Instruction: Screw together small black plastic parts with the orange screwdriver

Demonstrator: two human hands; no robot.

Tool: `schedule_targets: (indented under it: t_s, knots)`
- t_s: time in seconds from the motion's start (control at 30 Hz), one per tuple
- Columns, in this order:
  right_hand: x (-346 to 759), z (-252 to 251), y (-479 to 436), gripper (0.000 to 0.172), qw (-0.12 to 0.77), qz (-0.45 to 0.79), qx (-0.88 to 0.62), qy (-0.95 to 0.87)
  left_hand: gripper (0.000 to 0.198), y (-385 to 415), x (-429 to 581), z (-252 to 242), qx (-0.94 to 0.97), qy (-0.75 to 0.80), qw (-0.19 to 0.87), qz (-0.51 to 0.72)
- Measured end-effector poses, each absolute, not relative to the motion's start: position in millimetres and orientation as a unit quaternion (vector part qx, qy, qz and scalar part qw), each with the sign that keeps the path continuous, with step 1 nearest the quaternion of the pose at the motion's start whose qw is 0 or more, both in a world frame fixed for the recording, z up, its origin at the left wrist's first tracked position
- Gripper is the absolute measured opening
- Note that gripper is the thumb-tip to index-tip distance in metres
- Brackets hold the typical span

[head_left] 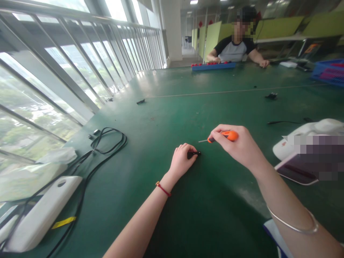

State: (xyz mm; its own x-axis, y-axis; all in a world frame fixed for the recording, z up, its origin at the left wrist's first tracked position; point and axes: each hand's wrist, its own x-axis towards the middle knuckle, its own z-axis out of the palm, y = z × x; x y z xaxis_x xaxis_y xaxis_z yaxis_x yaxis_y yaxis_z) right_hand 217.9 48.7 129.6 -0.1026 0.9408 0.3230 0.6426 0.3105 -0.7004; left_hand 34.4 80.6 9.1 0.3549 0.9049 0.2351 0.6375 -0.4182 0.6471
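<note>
My left hand (183, 157) is closed around a small black part (194, 154), holding it low over the green table (161, 125). Its kind cannot be made out, as my fingers cover part of it. In my right hand (236, 145) is a screwdriver (228, 135) with an orange and black handle, fingers wrapped round the grip. The metal shaft points left, and its tip is a little above the black part in the picture, apart from it.
Black cables (107, 143) and a white plastic case (44, 215) lie at the left. A white device (309, 139) stands at the right. Across the table sits a person (233, 48) behind a blue tray (215, 66) of red pieces. A blue basket (328, 73) is at the far right.
</note>
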Motion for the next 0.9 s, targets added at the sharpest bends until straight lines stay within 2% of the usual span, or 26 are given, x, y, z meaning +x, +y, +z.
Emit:
schedule_targets:
  t_s: [0.1,0.23,0.37,0.67,0.9]
  knots:
    - [220.6,118.4,54.5,0.022,0.390,0.164,-0.543,-0.726,0.006,80.1,34.0,9.0,0.790,0.485,0.230,0.297]
    - [222.4,75.8,62.1,0.015,0.298,0.127,-0.578,-0.749,0.004,80.6,33.6,8.9,0.787,0.483,0.236,0.304]
    - [220.4,31.4,60.1,0.020,0.237,0.111,-0.583,-0.769,0.004,81.9,33.7,8.4,0.780,0.482,0.247,0.312]
    - [217.4,3.0,66.8,0.018,0.264,0.091,-0.555,-0.783,0.006,81.9,33.6,6.4,0.784,0.477,0.250,0.309]
    - [213.7,-0.7,64.5,0.015,0.291,0.083,-0.557,-0.773,0.004,79.3,36.3,7.5,0.800,0.474,0.194,0.313]
